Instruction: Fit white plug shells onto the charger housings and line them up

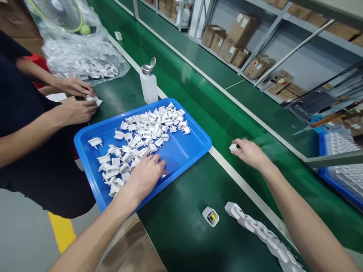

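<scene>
My left hand is inside the blue tray, fingers curled down around a white plug piece; only a sliver of it shows by the fingertips. Many loose white plug pieces with metal pins lie heaped around and beyond that hand. Over the green belt, to the right of the tray, my right hand is closed on a white charger housing, whose end sticks out past the fingers. Below, an open charger housing with yellow and dark parts inside sits on the green table.
A row of white housings runs along the table at lower right. Behind the tray stands a white pump bottle with its lid up. At left, a co-worker's hands handle a white piece beside a plastic bag of parts.
</scene>
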Motion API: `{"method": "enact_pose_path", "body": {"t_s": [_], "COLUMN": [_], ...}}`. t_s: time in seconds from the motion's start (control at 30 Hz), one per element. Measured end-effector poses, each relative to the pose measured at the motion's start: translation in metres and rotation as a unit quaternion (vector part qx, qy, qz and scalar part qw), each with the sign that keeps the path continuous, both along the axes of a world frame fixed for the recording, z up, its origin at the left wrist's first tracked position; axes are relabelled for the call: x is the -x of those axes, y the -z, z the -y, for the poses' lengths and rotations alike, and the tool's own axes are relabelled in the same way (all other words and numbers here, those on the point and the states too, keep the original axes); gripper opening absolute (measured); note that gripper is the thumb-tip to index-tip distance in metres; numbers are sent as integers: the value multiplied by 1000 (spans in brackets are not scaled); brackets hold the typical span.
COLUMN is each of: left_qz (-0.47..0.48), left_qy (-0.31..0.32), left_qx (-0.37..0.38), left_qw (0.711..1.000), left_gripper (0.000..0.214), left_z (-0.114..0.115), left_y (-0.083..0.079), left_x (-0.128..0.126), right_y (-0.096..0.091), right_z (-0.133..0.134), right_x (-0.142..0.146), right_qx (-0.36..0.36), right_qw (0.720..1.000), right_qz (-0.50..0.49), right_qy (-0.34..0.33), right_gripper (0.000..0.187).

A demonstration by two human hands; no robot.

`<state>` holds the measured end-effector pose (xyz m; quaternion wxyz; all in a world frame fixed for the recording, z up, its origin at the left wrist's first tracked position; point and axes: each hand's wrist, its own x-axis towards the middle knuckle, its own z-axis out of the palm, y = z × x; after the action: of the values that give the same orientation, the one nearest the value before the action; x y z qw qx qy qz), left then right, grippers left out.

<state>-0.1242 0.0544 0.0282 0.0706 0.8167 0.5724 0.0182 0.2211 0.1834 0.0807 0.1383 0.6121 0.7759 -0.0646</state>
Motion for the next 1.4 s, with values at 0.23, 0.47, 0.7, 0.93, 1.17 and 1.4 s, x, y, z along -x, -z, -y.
{"method": "enact_pose_path", "body": {"t_s": [0.23, 0.47, 0.7, 0.93, 1.17, 1.4], "left_qz": [222, 486, 447, 237, 209, 259], "left_qy": [-16, 48, 111, 185, 95, 101], "left_qx": [-64, -10, 50, 48, 23, 56], "left_qw": [973, 873, 886, 952, 973, 959], "left_gripper": [20, 43, 74, 29, 12, 22], "left_z": [13, 22, 24, 28, 25, 24], "left_y": [-7, -8, 5, 32, 20, 38], "left_x": [-22, -120, -114, -96, -132, -137], "right_y": [11, -16, -12, -16, -9, 23], "right_z": [114, 134, 152, 173, 176, 172], "right_x": [16, 26, 13, -5, 17, 29], "right_qx": [25, 73, 80, 2, -74, -86], "right_qw": [969, 932, 859, 870, 902, 935], "right_qz": [-153, -354, -488, -474, -423, -340], "right_qy": [-191, 5, 134, 132, 49, -48], "right_gripper": [26, 28, 25, 29, 12, 10]}}
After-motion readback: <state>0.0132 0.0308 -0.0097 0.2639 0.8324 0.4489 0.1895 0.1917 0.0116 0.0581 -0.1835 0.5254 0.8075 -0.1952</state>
